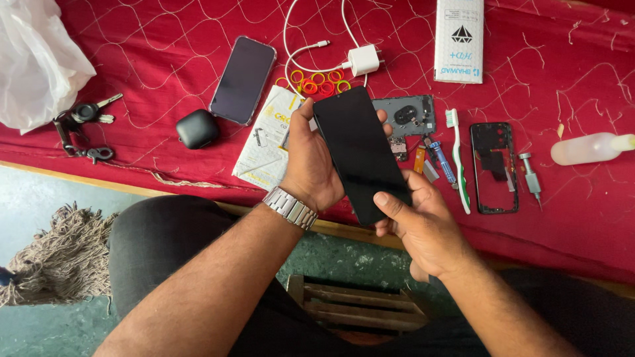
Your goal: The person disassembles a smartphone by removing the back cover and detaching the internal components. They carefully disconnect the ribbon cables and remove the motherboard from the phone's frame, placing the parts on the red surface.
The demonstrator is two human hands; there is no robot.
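A black phone (360, 152) with a dark screen is held over the edge of a red cloth (165, 59). My left hand (307, 162) grips its upper left side, a metal watch on that wrist. My right hand (420, 221) holds its lower end, thumb resting on the glass. Just beyond the phone lie a grey phone back cover (405, 114), a small circuit board, a white-and-green toothbrush (460, 158), a black phone frame (493, 166) and a small screwdriver (530, 177).
On the cloth: a second phone in a clear case (243, 79), a black earbud case (197, 128), a white charger with cable (362, 59), orange and yellow rings (317, 82), a white packet (268, 142), a white box (459, 39), keys (86, 119), a plastic bottle (589, 148), a plastic bag (33, 59).
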